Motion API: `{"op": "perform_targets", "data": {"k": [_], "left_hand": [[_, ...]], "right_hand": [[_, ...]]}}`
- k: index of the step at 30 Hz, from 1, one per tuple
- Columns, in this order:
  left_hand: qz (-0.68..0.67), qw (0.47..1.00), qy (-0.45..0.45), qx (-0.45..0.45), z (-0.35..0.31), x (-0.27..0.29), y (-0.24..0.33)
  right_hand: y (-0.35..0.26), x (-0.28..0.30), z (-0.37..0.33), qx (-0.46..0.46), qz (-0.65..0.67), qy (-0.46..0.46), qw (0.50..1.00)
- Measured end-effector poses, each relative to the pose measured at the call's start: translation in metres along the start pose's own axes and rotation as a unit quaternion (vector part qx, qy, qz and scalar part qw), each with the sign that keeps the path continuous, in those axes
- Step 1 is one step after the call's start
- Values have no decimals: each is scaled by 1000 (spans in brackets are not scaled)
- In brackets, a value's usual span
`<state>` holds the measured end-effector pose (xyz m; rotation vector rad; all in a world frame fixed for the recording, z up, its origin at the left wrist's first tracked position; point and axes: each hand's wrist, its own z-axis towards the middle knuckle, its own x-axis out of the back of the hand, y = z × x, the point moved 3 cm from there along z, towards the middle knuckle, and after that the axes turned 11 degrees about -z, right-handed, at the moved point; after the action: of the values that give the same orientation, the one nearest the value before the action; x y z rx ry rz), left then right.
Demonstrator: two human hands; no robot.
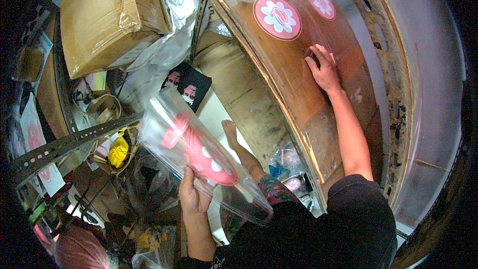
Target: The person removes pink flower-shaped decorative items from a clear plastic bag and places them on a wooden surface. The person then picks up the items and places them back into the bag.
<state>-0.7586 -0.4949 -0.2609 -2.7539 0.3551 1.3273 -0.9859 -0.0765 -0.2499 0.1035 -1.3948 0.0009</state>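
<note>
My left hand [194, 197] is closed on the lower edge of a clear plastic bag [214, 162] printed with a pink circle and white petals; it looks like a thin stack and is held tilted over my lap. On the right, my right hand [323, 69] rests on a brown wooden board [323, 157], fingers stretched out and slightly bent. Just beyond the fingertips, clear plastic lies flat on the board, bearing a pink flower print [277, 17] and a second flower print [321, 3] beside it. No grip on the plastic shows at my right hand.
A taped cardboard box [109, 30] stands at the upper left beside crumpled clear wrap. Black printed fabric [191, 87] lies below it. Perforated metal bars [74, 142] cross the left side, and a slotted rail [396, 104] borders the board. A yellow bundle [118, 152] sits among the clutter.
</note>
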Motion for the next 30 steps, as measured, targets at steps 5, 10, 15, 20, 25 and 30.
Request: {"op": "perform_targets", "data": {"k": [5,10,15,20,25,30], "left_hand": [[1,1000,-2,19,0,5,-2],[-5,1000,-9,27,-2,5,-2],[7,1000,-2,12,-3,3,-1],[5,1000,-5,17,-3,6,-1],[2,1000,-11,12,-3,6,-1],[-3,1000,-10,14,-2,6,-1]], "right_hand": [[1,1,1,6,10,7,1000],[0,-1,0,5,2,13,1000],[1,0,0,10,2,10,1000],[-1,2,1,4,14,6,1000],[-3,5,1,-4,-4,14,1000],[0,4,2,-1,-4,46,999]]}}
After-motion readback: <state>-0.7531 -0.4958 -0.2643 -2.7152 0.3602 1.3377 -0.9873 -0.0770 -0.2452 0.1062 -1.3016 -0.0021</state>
